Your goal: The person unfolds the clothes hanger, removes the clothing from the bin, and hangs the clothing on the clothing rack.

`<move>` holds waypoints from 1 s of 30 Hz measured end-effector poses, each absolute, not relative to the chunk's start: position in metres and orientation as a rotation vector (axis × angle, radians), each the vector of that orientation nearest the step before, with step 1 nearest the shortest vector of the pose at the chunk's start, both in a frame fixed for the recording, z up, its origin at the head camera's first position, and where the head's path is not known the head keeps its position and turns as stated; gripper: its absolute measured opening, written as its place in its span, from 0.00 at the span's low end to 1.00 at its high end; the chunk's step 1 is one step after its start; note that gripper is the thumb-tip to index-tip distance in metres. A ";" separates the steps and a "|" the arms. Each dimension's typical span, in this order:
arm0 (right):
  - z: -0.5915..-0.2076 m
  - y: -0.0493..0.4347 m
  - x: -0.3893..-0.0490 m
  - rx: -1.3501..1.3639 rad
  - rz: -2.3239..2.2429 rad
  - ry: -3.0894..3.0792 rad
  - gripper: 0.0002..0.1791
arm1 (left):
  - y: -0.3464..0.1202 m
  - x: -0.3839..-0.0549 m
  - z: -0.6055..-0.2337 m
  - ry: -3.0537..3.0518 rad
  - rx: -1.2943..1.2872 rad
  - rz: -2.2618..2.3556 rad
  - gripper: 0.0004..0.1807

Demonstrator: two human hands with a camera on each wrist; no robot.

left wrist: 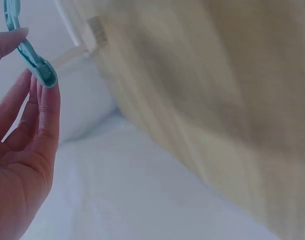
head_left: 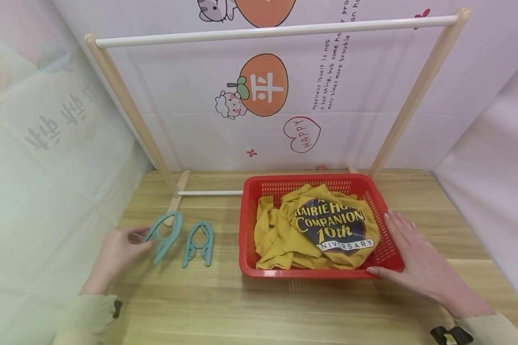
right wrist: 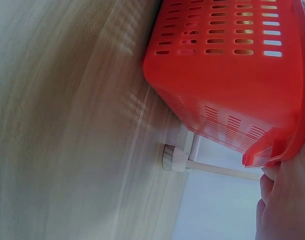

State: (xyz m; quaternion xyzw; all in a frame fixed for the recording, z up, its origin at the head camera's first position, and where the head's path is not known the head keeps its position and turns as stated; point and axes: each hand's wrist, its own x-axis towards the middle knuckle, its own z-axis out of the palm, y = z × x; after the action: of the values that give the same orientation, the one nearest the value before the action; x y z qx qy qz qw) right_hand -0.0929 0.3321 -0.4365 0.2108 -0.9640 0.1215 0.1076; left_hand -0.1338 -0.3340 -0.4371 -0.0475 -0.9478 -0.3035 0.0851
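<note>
My left hand (head_left: 120,251) pinches a teal folding clothes hanger (head_left: 169,241), folded up and tilted above the table at the left. In the left wrist view the thumb and fingertips meet one arm of that hanger (left wrist: 38,69). A second folded teal hanger (head_left: 192,251) lies on the table just right of it. My right hand (head_left: 427,266) rests with fairly straight fingers along the right end of a red plastic basket (head_left: 311,273), thumb at its front corner. Inside the basket lies a crumpled yellow T-shirt (head_left: 280,239) with a dark printed emblem.
Behind the basket stands a rack with wooden side posts (head_left: 410,103) and a white top rod (head_left: 276,32). Its white lower bar (head_left: 211,193) runs behind the basket. Printed cloth (head_left: 190,124) hangs at the back and sides of the wooden table (head_left: 224,306).
</note>
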 end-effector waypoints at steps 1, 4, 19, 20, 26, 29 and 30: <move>-0.436 0.332 -0.093 0.621 0.359 -2.837 0.68 | -0.331 -0.135 -0.434 -2.824 -0.144 -0.902 0.21; -0.436 0.332 -0.093 0.628 0.357 -2.838 0.68 | -0.321 -0.138 -0.424 -2.821 -0.138 -0.906 0.22; -0.437 0.332 -0.093 0.616 0.364 -2.829 0.67 | -0.272 -0.158 -0.407 -2.698 -0.199 -0.932 0.21; -0.436 0.332 -0.093 0.618 0.361 -2.830 0.67 | -0.269 -0.160 -0.406 -2.700 -0.198 -0.938 0.21; -0.436 0.332 -0.094 0.614 0.357 -2.838 0.68 | -0.246 -0.171 -0.401 -2.701 -0.189 -1.004 0.22; -0.437 0.333 -0.094 0.624 0.354 -2.831 0.68 | -0.233 -0.175 -0.397 -2.685 -0.190 -1.041 0.21; -0.437 0.333 -0.094 0.625 0.355 -2.828 0.69 | -0.228 -0.177 -0.396 -2.681 -0.192 -1.050 0.21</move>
State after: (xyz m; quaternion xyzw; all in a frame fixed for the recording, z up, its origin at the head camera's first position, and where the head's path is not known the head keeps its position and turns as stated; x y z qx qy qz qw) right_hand -0.0939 0.3327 -0.4369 0.2129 -0.9631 0.1211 0.1115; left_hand -0.1767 -0.2283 -0.3959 -0.0659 -0.9216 -0.3607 0.1275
